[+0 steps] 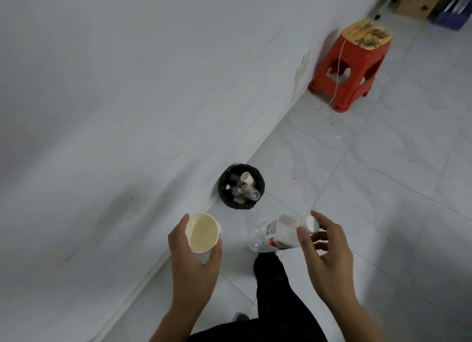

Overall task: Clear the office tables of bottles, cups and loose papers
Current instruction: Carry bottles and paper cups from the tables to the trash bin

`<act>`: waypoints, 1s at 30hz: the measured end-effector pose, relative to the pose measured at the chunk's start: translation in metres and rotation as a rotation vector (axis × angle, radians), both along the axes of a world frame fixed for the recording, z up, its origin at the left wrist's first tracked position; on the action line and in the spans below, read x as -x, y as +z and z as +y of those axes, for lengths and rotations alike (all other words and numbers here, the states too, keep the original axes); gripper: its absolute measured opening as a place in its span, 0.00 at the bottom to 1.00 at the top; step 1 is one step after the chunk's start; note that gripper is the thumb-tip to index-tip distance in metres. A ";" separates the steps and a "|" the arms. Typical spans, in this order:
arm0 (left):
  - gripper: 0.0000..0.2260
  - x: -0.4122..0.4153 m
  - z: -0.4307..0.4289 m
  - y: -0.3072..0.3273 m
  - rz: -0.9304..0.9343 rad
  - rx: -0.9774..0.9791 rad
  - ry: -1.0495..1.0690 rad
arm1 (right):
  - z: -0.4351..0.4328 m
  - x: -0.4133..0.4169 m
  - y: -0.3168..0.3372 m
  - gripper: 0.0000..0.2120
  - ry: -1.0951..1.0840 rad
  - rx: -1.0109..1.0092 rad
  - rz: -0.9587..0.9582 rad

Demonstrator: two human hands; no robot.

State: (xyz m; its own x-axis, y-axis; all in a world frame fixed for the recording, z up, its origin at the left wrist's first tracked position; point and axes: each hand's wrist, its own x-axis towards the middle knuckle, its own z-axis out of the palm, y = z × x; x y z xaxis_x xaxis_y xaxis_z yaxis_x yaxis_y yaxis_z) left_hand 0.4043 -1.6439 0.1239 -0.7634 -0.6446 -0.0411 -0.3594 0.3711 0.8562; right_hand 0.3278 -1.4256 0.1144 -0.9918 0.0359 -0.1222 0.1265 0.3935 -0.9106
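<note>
Left grip [194, 262], on the near side of the bin and left of it, is curled round a paper cup [203, 233]: thumb on the left wall, fingers wrapped under the right. The cup is tilted, its mouth turned up towards the camera, and its inside is pale cream. Right grip [329, 252], also nearer than the bin and to its right, pinches a clear plastic bottle [275, 235] at the neck end between thumb and forefinger; the other fingers are spread loosely. The bottle lies nearly level, its white cap [312, 224] against the grip and its base pointing towards the bin. It carries a label (print too blurred to read).

Below the two grips, a dark trouser leg [275, 290] and a shoe [241, 317] are on the tiled floor [383, 188].

The bin [231, 205] is black, round and bag-lined, and stands on the floor against the white wall [127, 86]. Inside it lie a discarded cup [247, 177] and clear discarded bottles [251, 192], among other items I cannot identify.

Well beyond the bin and to its right, a red plastic stool [350, 68] stands by the same wall, with a printed sheet [367, 35] on its seat and a pale cord [338, 68] hanging down its front. Farther off are a cardboard box [419, 2] and a blue file holder [452, 15].
</note>
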 end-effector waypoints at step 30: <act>0.32 0.320 -0.168 -0.558 -0.488 -0.003 -0.178 | -0.217 0.227 -0.599 0.16 0.153 -0.265 -0.468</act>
